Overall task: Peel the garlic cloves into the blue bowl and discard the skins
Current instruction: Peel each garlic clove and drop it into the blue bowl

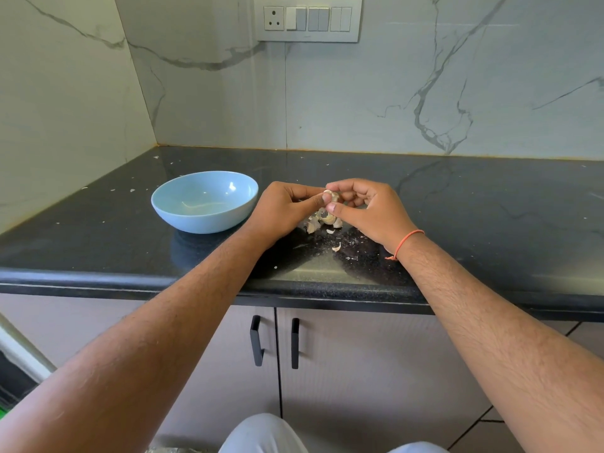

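A garlic clove (332, 195) is held above the black counter, pinched between both hands. My left hand (283, 209) grips it from the left with thumb and forefinger. My right hand (369, 209) pinches it from the right, fingers curled. Below the hands lies a small heap of garlic pieces and skins (322, 220). A loose skin scrap (336, 247) lies nearer the counter edge. The blue bowl (204, 201) stands to the left of my left hand; I see no cloves in it.
The black counter (457, 207) runs to marble walls at the back and left. Its front edge (327, 289) overhangs cabinet doors with two black handles (276, 341). Small white skin flecks dot the counter. A switch panel (307, 18) sits on the back wall.
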A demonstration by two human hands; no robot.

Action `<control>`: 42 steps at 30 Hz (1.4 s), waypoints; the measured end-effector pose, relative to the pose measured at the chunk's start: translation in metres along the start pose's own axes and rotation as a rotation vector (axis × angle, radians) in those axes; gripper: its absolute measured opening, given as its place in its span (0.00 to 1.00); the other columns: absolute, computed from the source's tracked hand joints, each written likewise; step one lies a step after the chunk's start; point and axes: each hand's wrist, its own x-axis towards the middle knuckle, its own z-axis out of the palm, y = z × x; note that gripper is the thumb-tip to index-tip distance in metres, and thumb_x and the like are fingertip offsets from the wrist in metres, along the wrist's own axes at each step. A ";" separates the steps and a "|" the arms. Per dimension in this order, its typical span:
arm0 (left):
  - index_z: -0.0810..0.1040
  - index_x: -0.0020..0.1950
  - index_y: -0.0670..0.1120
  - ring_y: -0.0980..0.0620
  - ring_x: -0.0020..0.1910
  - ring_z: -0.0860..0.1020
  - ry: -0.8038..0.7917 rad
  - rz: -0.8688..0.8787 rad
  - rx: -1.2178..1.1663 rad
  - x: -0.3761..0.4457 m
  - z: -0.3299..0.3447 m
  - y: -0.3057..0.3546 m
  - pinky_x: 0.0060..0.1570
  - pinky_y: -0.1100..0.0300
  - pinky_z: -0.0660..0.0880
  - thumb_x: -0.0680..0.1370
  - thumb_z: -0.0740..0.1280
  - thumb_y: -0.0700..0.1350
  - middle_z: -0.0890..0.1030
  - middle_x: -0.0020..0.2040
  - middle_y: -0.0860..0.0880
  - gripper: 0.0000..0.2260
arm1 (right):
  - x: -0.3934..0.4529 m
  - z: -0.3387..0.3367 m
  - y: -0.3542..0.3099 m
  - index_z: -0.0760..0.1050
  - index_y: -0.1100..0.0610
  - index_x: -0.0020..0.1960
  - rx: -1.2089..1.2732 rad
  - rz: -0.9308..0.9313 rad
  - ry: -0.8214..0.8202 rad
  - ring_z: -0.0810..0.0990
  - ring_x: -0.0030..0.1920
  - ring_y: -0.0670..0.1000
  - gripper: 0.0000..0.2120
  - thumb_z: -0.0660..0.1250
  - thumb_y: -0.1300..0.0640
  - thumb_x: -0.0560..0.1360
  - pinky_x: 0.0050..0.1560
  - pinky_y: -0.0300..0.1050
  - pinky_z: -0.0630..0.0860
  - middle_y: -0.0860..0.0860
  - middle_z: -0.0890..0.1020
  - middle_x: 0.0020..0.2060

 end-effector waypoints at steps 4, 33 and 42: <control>0.88 0.60 0.46 0.60 0.50 0.86 0.025 0.008 -0.035 -0.001 -0.002 0.002 0.49 0.67 0.79 0.80 0.74 0.48 0.89 0.50 0.53 0.11 | -0.002 0.003 -0.002 0.85 0.43 0.54 0.022 0.004 0.014 0.87 0.44 0.42 0.12 0.80 0.54 0.73 0.48 0.35 0.81 0.44 0.89 0.42; 0.89 0.55 0.47 0.56 0.34 0.80 0.044 -0.117 -0.044 0.004 0.000 -0.002 0.37 0.61 0.80 0.81 0.72 0.51 0.86 0.36 0.46 0.10 | 0.001 0.003 0.003 0.86 0.51 0.60 -0.048 0.025 -0.036 0.83 0.38 0.38 0.15 0.79 0.56 0.74 0.49 0.36 0.80 0.41 0.87 0.38; 0.88 0.48 0.51 0.62 0.36 0.81 0.076 -0.118 0.086 0.003 0.003 -0.001 0.43 0.61 0.78 0.80 0.74 0.53 0.86 0.38 0.57 0.07 | 0.006 0.001 0.005 0.84 0.47 0.63 -0.008 0.088 0.026 0.86 0.47 0.45 0.13 0.74 0.52 0.79 0.57 0.43 0.82 0.44 0.88 0.46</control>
